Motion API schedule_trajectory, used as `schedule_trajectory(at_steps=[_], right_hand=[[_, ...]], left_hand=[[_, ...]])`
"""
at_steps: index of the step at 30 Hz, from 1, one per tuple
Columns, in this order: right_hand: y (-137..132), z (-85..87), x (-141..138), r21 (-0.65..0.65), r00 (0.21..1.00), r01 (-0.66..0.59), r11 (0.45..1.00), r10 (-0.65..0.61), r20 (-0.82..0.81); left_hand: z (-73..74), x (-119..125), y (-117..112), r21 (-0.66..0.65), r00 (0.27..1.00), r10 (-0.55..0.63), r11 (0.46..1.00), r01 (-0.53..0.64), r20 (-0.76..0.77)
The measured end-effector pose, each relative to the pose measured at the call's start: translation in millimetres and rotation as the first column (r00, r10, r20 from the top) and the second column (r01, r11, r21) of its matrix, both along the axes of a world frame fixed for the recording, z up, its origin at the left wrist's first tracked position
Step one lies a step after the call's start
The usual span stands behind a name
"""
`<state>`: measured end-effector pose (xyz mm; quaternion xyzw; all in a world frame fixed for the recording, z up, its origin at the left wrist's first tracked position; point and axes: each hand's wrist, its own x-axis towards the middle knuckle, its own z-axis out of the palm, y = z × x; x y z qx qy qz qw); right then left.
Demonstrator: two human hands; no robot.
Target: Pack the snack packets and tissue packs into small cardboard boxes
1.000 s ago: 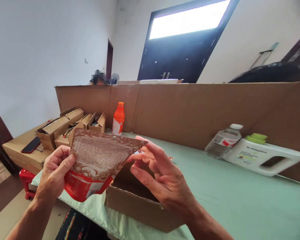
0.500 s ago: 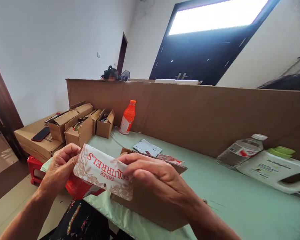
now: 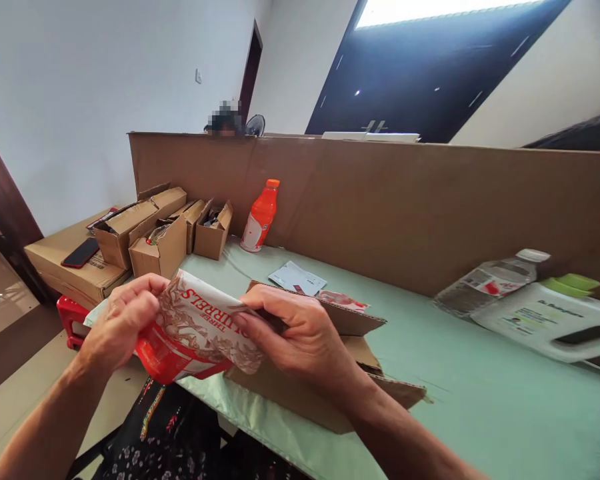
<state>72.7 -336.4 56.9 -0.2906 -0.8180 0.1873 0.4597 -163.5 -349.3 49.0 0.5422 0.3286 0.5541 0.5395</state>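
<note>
And here it is: the Three Squirrels pouch (image 3: 200, 319), up in the air at the counter's (image 3: 405, 320) near edge, its lettering upside down. The left hand (image 3: 120, 323) pinches one side, thumb against fingers; the right hand (image 3: 300, 333) grips the other — both closed on the film. Just below the right hand sits an open cardboard box (image 3: 295, 397), with a flat white packet (image 3: 297, 277) behind it, and further back, an orange bottle (image 3: 261, 217) stands near the cardboard partition (image 3: 380, 207).

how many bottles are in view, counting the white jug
3: orange bottle by the cardboard wall, clear bottle at right, white jug just right of it. The boxes could hide more.
</note>
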Motion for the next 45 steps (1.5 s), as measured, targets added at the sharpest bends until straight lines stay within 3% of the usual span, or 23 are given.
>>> schedule_trajectory(at_steps=[3, 6, 8, 11, 16, 25, 31, 35, 38, 41, 45], right_hand=[[-1.4, 4.2, -0.5, -0.06, 0.999, 0.024, 0.998, -0.026, -0.043], [-0.1, 1.8, 1.9, -0.239, 0.988, 0.012, 0.971, -0.048, -0.147], [1.8, -5.3, 3.0, -0.377, 0.967, -0.056, 0.924, -0.045, -0.252], [2.5, -19.0, 0.2, -0.489, 0.896, -0.257, 0.834, 0.016, -0.443], [-6.2, -20.2, -9.5, -0.497, 0.805, -0.502, 0.708, 0.173, -0.567], [-13.1, 4.7, 25.0, -0.45, 0.77, -0.557, 0.699, 0.23, -0.595], [-24.1, 16.2, 31.7, -0.446, 0.832, -0.295, 0.845, -0.002, -0.555], [-27.5, 27.3, 44.7, -0.406, 0.84, -0.16, 0.899, -0.092, -0.535], [-26.1, 31.2, 51.5, -0.373, 0.84, 0.011, 0.928, -0.211, -0.5], [-19.4, 30.9, 53.9, -0.295, 0.785, 0.177, 0.939, -0.316, -0.533], [-5.6, 31.9, 60.7, -0.116, 0.608, 0.398, 0.91, -0.356, -0.709]], left_hand=[[-0.8, 1.9, 1.2, 0.034, 0.991, 0.04, 0.999, -0.036, -0.125], [-3.8, 5.4, 2.7, 0.104, 0.978, 0.148, 0.986, -0.134, -0.146], [-5.3, 7.4, 3.5, 0.143, 0.974, 0.19, 0.975, -0.172, -0.125], [-5.0, 9.5, 2.9, 0.19, 0.971, 0.223, 0.96, -0.205, -0.081], [3.8, 13.7, -2.8, 0.245, 0.968, 0.243, 0.944, -0.221, -0.065], [14.0, 34.6, 5.2, 0.305, 0.974, 0.226, 0.93, -0.206, -0.032], [27.6, 62.4, 11.7, 0.363, 0.979, 0.203, 0.911, -0.195, 0.017], [41.8, 82.2, 20.2, 0.41, 0.984, 0.176, 0.898, -0.163, 0.006], [48.7, 97.8, 28.0, 0.411, 0.984, 0.179, 0.898, -0.158, -0.014], [51.2, 112.5, 38.0, 0.375, 0.987, 0.155, 0.918, -0.131, -0.034], [42.3, 119.9, 52.7, 0.413, 0.997, 0.06, 0.91, -0.037, -0.042]])
